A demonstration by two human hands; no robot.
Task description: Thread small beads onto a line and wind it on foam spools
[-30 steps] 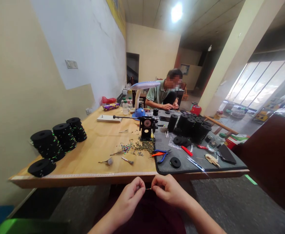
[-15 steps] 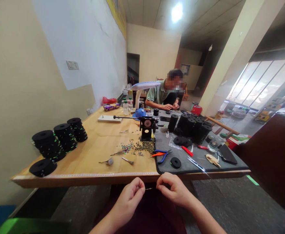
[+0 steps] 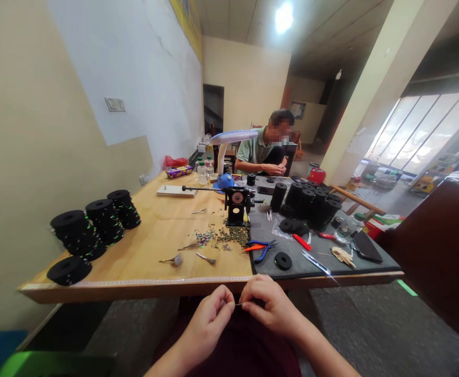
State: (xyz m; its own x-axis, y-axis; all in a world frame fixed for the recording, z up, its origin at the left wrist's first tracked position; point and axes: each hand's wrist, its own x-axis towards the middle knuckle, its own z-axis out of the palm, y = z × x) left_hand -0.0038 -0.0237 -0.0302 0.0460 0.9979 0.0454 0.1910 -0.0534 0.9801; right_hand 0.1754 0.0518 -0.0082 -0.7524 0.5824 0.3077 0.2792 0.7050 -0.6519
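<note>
Both hands are low, just below the near edge of the counter point(image 3: 135, 285). The left hand point(image 3: 209, 319) pinches one end of a thin wire piece point(image 3: 238, 304), the right hand point(image 3: 271, 306) pinches the other, fingertips nearly meeting. Blue pliers point(image 3: 263, 247) and loose beads point(image 3: 229, 236) lie on the counter beyond; a person point(image 3: 266, 152) works at the far end.

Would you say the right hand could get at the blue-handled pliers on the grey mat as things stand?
Probably yes: the blue-handled pliers lie uncovered on the grey mat, with nothing standing between. But the right hand is pinching a small piece with the left hand.
</note>
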